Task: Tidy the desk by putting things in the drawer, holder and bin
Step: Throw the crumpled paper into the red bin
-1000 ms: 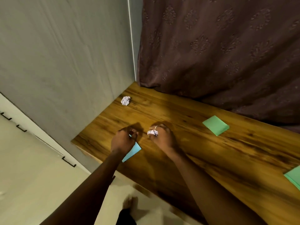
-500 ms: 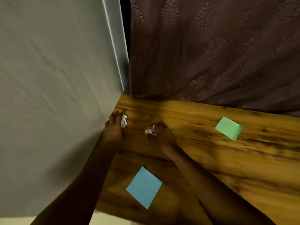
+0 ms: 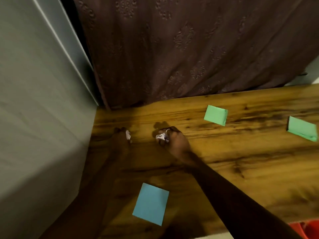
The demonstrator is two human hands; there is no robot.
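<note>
Head view: left hand point(image 3: 120, 141) fingers round crumpled paper wad point(image 3: 128, 134), right hand point(image 3: 175, 143) fingers round second wad point(image 3: 161, 137), woodgrain desk point(image 3: 241, 163).

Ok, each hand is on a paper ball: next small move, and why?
Probably lift the left hand with the crumpled paper it pinches clear of the desk; the right hand grips the second ball, so both hands are full. Both look like scrap for a bin; the red object at the lower right edge may be one, I cannot tell.
</note>
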